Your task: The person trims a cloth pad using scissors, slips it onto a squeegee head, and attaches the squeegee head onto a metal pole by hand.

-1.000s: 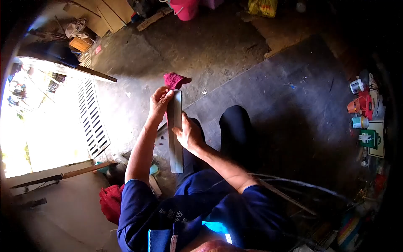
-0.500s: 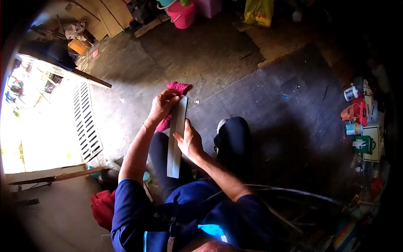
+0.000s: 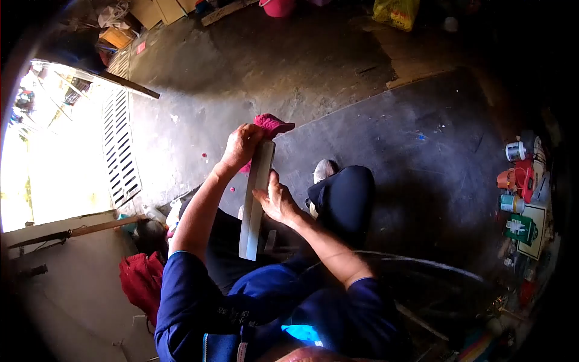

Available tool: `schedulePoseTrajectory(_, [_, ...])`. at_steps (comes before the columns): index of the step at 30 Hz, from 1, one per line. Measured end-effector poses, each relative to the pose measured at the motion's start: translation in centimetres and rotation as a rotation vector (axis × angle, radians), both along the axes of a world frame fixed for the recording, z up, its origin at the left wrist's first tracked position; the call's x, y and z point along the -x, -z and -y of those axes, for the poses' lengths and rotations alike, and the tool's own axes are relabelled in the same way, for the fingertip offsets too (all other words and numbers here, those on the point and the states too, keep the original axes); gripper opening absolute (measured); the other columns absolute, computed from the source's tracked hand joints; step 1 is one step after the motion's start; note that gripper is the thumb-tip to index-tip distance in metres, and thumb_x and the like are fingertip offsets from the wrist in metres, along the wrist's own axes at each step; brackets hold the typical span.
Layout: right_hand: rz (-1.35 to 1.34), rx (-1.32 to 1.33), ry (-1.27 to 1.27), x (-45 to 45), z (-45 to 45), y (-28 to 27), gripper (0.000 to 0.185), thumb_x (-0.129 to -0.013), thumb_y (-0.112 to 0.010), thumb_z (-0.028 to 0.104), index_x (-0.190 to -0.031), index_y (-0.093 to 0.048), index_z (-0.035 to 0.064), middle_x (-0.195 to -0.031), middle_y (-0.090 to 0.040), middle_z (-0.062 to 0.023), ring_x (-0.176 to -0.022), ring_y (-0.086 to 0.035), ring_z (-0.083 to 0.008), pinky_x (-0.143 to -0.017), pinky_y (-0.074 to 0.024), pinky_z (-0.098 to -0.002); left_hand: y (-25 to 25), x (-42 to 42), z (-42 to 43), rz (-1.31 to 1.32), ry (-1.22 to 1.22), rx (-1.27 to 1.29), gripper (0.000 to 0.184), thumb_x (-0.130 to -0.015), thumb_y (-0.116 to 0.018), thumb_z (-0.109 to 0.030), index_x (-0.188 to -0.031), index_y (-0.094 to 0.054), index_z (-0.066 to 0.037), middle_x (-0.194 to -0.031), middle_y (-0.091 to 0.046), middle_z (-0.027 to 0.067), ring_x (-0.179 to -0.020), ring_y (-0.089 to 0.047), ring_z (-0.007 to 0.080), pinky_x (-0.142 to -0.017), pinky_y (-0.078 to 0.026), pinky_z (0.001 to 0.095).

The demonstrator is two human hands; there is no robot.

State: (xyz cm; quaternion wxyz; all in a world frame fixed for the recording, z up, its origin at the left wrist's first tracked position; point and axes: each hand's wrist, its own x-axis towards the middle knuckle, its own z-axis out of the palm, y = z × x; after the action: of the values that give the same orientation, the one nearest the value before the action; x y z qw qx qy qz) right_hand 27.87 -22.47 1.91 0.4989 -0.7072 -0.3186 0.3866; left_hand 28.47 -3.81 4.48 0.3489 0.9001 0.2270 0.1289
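Observation:
A long flat silver metal strip (image 3: 256, 208) slants over my lap, its upper end near my left hand and its lower end above my thighs. My left hand (image 3: 241, 145) is closed around a crumpled pink cloth (image 3: 274, 125) at that upper end; the cloth sticks out on both sides of the fingers. Against the strip's right side, my right hand (image 3: 280, 200) grips it around the middle, thumb across its face. The fingers behind the strip are hidden.
At far right stand jars, an orange container (image 3: 506, 179) and a green box (image 3: 521, 228). A yellow bag (image 3: 395, 13) and a pink bucket (image 3: 277, 7) sit at the back. Left are a floor grate (image 3: 119, 145), a bright doorway and a dark red cloth (image 3: 142, 277).
The view has shifted a little. The strip leans slightly more, and more of the pink cloth shows right of my left hand. My left knee has dropped outward; a shoe shows more fully.

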Motion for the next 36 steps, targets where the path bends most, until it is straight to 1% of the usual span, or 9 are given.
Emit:
schedulePoseTrajectory(1, [-0.042,-0.057,0.016,0.2,0.2,-0.4,0.061,-0.085,-0.063,0.018,-0.127,-0.023,-0.0008,-0.097,-0.059,-0.0328,-0.092,-0.058,-0.049,-0.075,-0.0492,-0.0475,-0.4,0.4,0.2,0.011,0.028,-0.053,0.011,-0.079,-0.06,-0.011,-0.086,-0.063,-0.003,-0.085,-0.06,0.013,-0.083,-0.057,0.0337,-0.073,-0.047,0.0411])
schedulePoseTrajectory(2, [-0.052,-0.054,0.01,0.4,0.2,-0.2,0.061,-0.085,-0.063,0.018,-0.127,-0.023,-0.0008,-0.097,-0.059,-0.0328,-0.092,-0.058,-0.049,-0.075,-0.0492,-0.0475,-0.3,1.1,-0.1,0.001,0.022,-0.05,0.011,-0.079,-0.06,-0.011,-0.086,-0.063,-0.003,-0.085,-0.06,0.013,-0.083,-0.057,0.0337,-0.073,-0.047,0.0411])
schedulePoseTrajectory(4, [-0.014,0.017,0.004,0.5,0.0,0.2,0.06,-0.084,-0.064,0.018,-0.125,-0.026,-0.0009,-0.096,-0.058,-0.0335,-0.091,-0.058,-0.0492,-0.074,-0.0492,-0.0479,-0.6,1.8,-0.5,0.049,0.211,-0.404,0.008,-0.076,-0.061,-0.008,-0.083,-0.063,-0.006,-0.082,-0.058,0.0103,-0.083,-0.056,0.0312,-0.072,-0.045,0.0415])
schedulePoseTrajectory(8, [0.021,-0.052,0.109,0.3,-0.3,0.3,0.061,-0.083,-0.064,0.017,-0.127,-0.026,-0.0018,-0.09,-0.06,-0.0307,-0.087,-0.06,-0.0469,-0.072,-0.0496,-0.047,0.3,3.8,-1.2,0.168,0.16,-0.505,0.013,-0.073,-0.062,-0.004,-0.086,-0.061,-0.006,-0.083,-0.058,0.0087,-0.082,-0.055,0.0306,-0.072,-0.044,0.0421])
schedulePoseTrajectory(13, [0.227,0.016,0.134,0.8,-1.0,0.3,0.066,-0.079,-0.067,0.016,-0.131,-0.029,-0.0021,-0.097,-0.058,-0.0321,-0.085,-0.059,-0.0476,-0.071,-0.0492,-0.0496,-0.1,4.5,0.4,0.151,0.08,-0.396,0.012,-0.076,-0.059,-0.004,-0.088,-0.06,-0.005,-0.082,-0.058,0.0109,-0.08,-0.056,0.0333,-0.073,-0.045,0.0433])
schedulePoseTrajectory(18, [0.291,0.11,0.041,1.3,-0.6,-1.6,0.073,-0.08,-0.062,0.009,-0.139,-0.02,-0.0009,-0.074,-0.061,-0.029,-0.069,-0.061,-0.0458,-0.061,-0.0488,-0.0503,-0.5,4.7,0.3,0.082,-0.034,-0.309,0.009,-0.079,-0.057,-0.009,-0.086,-0.061,-0.005,-0.082,-0.059,0.0114,-0.077,-0.057,0.0334,-0.069,-0.047,0.0418])
schedulePoseTrajectory(24, [0.356,0.197,-0.074,2.2,-0.5,-0.7,0.072,-0.082,-0.058,0.012,-0.139,-0.018,-0.004,-0.073,-0.062,-0.0273,-0.068,-0.062,-0.0437,-0.06,-0.0497,-0.0484,-0.7,4.4,0.8,0.143,-0.052,-0.326,0.006,-0.075,-0.06,-0.01,-0.081,-0.059,-0.007,-0.079,-0.057,0.0095,-0.074,-0.056,0.0321,-0.065,-0.046,0.041])
schedulePoseTrajectory(30, [0.4,0.251,-0.093,2.7,-0.7,0.2,0.069,-0.085,-0.055,0.014,-0.139,-0.017,-0.0063,-0.073,-0.062,-0.0277,-0.068,-0.063,-0.0423,-0.059,-0.0503,-0.0475,-1.8,4.6,1.6,0.094,0.183,-0.597,0.016,-0.068,-0.058,-0.005,-0.083,-0.06,-0.01,-0.079,-0.054,0.0077,-0.078,-0.053,0.0296,-0.069,-0.044,0.0394])
schedulePoseTrajectory(36, [0.472,0.318,-0.13,3.1,-1.1,1.6,0.071,-0.085,-0.052,0.012,-0.14,-0.013,-0.0076,-0.074,-0.061,-0.0298,-0.069,-0.064,-0.0418,-0.058,-0.0508,-0.0465,-1.3,4.4,2.0,0.107,0.465,-0.78,0.02,-0.067,-0.063,-0.014,-0.085,-0.059,-0.006,-0.083,-0.052,0.009,-0.082,-0.052,0.0268,-0.07,-0.043,0.0382])
